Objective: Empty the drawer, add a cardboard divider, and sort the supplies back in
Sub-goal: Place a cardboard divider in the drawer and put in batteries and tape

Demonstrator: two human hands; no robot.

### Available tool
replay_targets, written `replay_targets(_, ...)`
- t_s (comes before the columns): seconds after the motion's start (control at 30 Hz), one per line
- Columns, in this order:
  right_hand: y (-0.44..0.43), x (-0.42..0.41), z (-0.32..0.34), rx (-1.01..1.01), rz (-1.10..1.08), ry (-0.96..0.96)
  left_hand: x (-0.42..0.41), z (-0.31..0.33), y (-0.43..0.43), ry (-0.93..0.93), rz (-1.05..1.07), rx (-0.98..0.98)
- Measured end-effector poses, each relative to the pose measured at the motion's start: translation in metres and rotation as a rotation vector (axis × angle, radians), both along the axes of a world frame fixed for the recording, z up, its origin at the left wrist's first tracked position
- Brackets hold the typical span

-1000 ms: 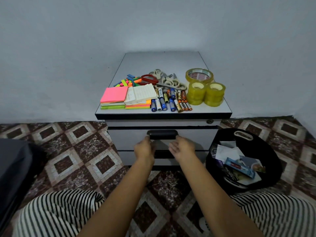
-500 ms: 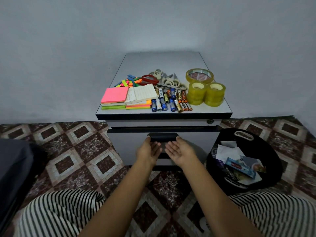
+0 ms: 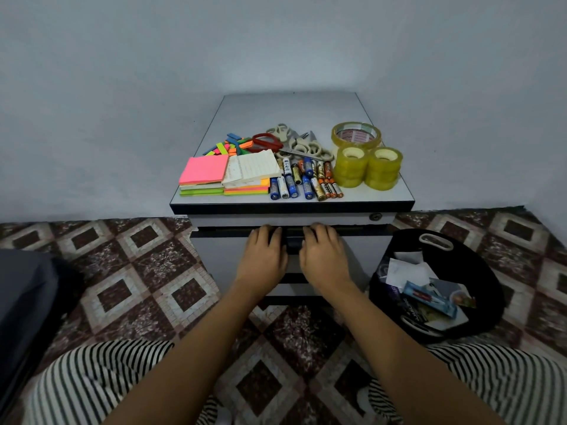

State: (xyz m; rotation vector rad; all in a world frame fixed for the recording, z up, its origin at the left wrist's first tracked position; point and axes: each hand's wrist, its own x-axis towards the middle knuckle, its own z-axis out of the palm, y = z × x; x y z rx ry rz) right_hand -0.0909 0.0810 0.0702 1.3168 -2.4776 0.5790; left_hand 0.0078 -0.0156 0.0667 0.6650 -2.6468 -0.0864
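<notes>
The scene is being lit dimly from overhead, the wall (image 3: pixel 122 87) being darkened toward far corners, edges being bowed by distortion.

A black basket (image 3: pixel 486 279) holding paper scraps and wrappers sits on the patterned tile floor (image 3: pixel 138 271) at 4 o'clock. A dark grey object (image 3: pixel 27 289) lies at 8 o'clock, with a pale wall (image 3: pixel 122 87) at 12.

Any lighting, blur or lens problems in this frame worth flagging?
Head view: the wide-angle lens bends the wall-floor line. The light is brightest on the cabinet top and the corners fall dim. A shadow band lies under its front lip, above the drawer. The left hand and right hand show no motion smear. The batteries have labels too soft to read, and the tape rolls show no harsh glare.
</notes>
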Motion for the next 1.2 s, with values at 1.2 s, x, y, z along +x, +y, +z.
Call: replay_targets(1.2, 0.113, 0.09, 0.051, 0.409, 0.223, -0.522, 0.102, 0.045, 0.053, -0.393, -0.088, 0.793)
